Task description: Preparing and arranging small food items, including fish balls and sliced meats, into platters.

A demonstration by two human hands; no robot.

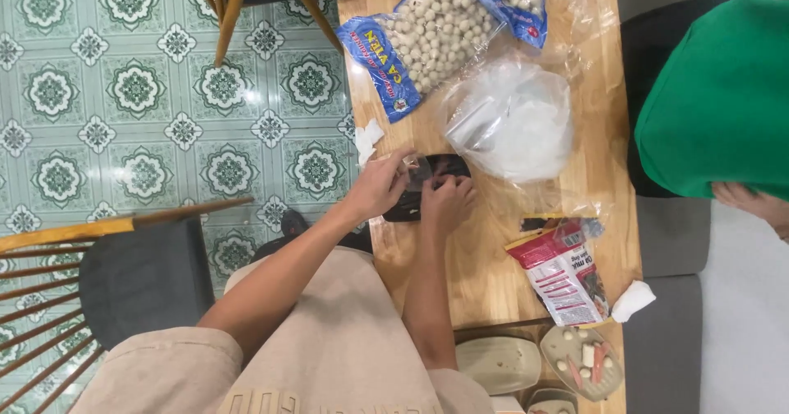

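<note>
Both the left hand (380, 185) and right hand (448, 200) pinched closed, apparently on a clear film over the shallow black plastic tray (427, 185).

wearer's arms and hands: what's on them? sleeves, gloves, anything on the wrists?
Both hands are bare: no gloves, and no rings visible on the left hand or right hand. Forearms are uncovered to above the elbow, with no watch or wristband showing. The only clothing is a beige short-sleeved top; its left sleeve ends near the shoulder. No cables or markings visible.
</note>
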